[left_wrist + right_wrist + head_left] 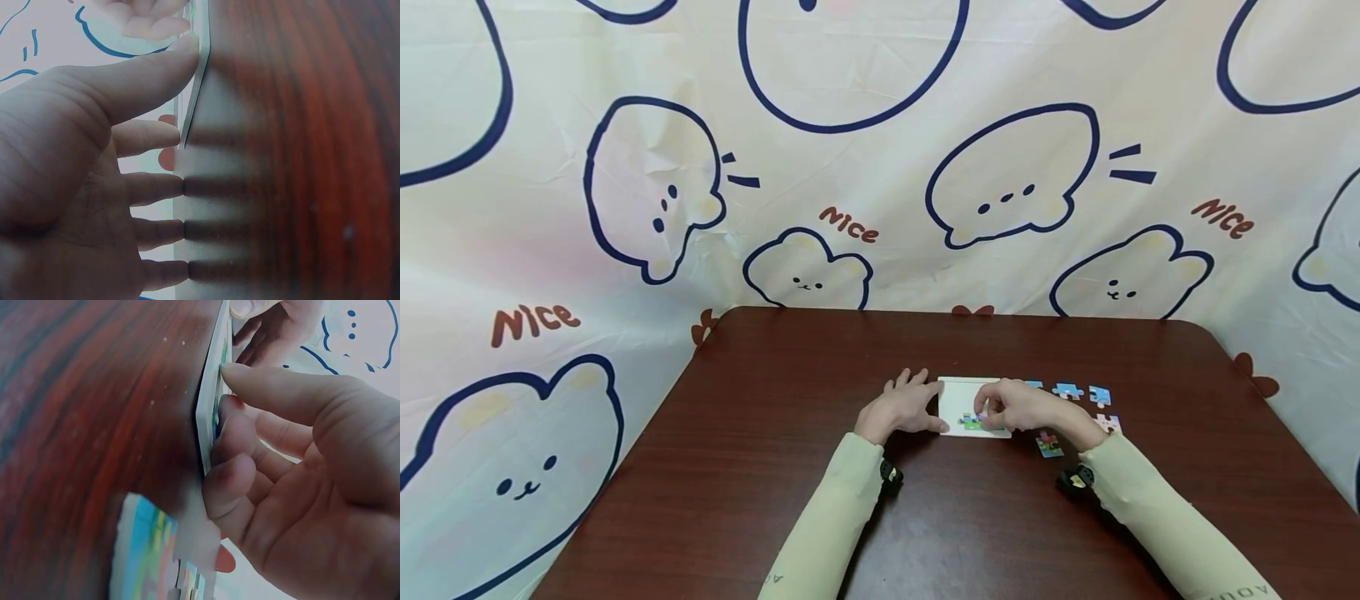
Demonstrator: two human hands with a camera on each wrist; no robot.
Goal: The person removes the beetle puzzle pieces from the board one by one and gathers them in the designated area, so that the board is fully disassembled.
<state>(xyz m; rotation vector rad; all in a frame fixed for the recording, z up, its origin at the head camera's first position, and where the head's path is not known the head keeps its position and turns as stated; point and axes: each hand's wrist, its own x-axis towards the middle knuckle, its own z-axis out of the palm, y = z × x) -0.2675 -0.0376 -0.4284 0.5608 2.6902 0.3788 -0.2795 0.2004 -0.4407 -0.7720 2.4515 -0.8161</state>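
Note:
A white puzzle tray (955,395) lies flat on the table, with colourful jigsaw pieces (970,422) along its near side. My left hand (898,408) is at the tray's left end, thumb and index finger touching its edge. Its other fingers stretch out straight to the tabletop, as the left wrist view shows. Over the tray's right part, my right hand (1018,406) has curled fingers; its thumb and fingertips pinch a puzzle piece low against the tray. Those fingers mostly hide the piece, so its outline cannot be made out.
Loose puzzle pieces lie right of the tray: a blue one (1067,390), another at the corner (1100,396), a pale one (1108,423) partly behind the right wrist, and a red-green one (1049,444) nearer. The brown table (775,467) meets a printed cloth (902,183) behind.

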